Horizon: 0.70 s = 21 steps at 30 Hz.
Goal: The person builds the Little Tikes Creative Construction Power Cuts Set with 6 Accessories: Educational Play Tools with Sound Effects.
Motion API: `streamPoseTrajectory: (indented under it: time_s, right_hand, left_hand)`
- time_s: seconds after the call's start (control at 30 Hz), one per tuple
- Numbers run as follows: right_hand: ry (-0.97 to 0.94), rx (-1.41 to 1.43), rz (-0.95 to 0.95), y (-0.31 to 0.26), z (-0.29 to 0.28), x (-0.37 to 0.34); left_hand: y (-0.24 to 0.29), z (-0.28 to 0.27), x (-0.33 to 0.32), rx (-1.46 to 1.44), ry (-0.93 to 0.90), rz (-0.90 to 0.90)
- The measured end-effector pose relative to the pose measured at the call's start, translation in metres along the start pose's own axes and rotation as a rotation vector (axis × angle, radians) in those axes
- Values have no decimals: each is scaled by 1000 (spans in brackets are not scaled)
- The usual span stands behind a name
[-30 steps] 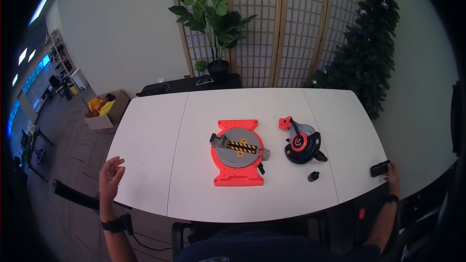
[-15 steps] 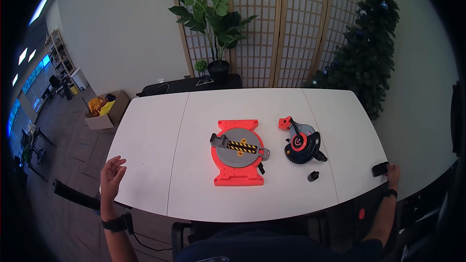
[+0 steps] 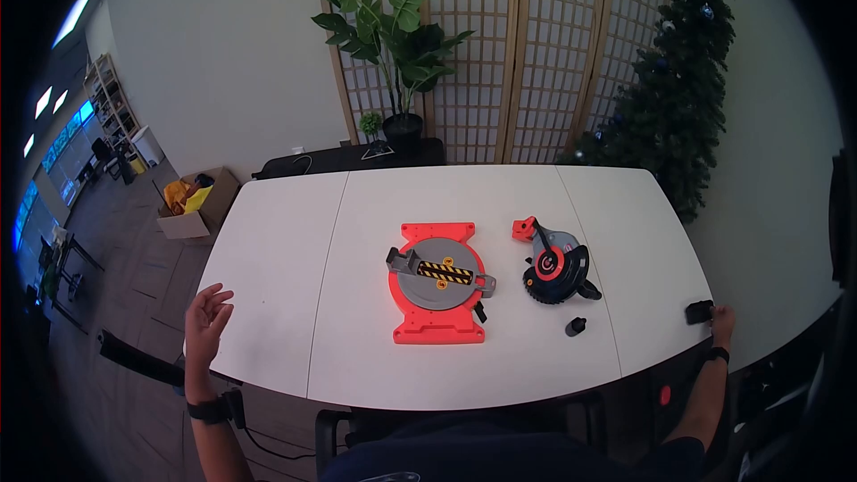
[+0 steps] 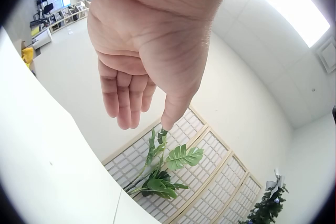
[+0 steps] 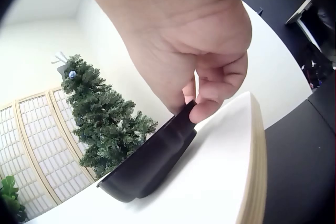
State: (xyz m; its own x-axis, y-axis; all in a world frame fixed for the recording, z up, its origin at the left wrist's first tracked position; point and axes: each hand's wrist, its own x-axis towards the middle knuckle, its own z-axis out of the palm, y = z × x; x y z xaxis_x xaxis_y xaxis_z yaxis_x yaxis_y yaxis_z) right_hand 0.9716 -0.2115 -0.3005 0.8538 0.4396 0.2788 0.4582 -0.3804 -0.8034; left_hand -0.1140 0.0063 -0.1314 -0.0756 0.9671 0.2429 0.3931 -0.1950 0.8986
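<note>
My right hand (image 3: 724,328) is at the table's right edge, thumb and fingers pinching the near end of a black moulded plastic piece (image 5: 149,163). In the right wrist view that piece tilts, its low end close over the white top. My left hand (image 3: 208,321) hovers by the left edge, fingers relaxed and holding nothing; its palm shows in the left wrist view. Mid-table lies a red toy saw base (image 3: 439,330) with a grey turntable and a striped strip. Right of it rests a black, grey and red toy saw head (image 3: 558,272), with a small dark cylinder (image 3: 576,327) in front.
The white table (image 3: 277,303) has a light wooden edge on the right. A decorated tree (image 3: 669,98) stands behind its right corner; a potted plant (image 3: 402,129) and folding screen (image 3: 500,54) are at the back. A cardboard box (image 3: 212,201) sits on the floor at left.
My right hand has curled its fingers at the black piece's end, and the piece has turned and shifted slightly. My left hand has drifted a little to the right.
</note>
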Motion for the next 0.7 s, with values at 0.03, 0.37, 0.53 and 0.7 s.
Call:
streamPoseTrajectory:
  time_s: [0.03,0.37,0.53,0.7]
  right_hand:
    - [0,1,-1,0,0,1]
    - [-48,-146,66,-9,-3,-1]
    - [-83,-109,58,4,-3,4]
    - [-86,-124,106,-13,-3,-4]
  left_hand:
    - [0,1,0,0,1,0]
    - [-3,2,-1,-11,5,-12]
    - [-1,2,-2,-21,9,-15]
    - [-3,2,-1,-11,0,-11]
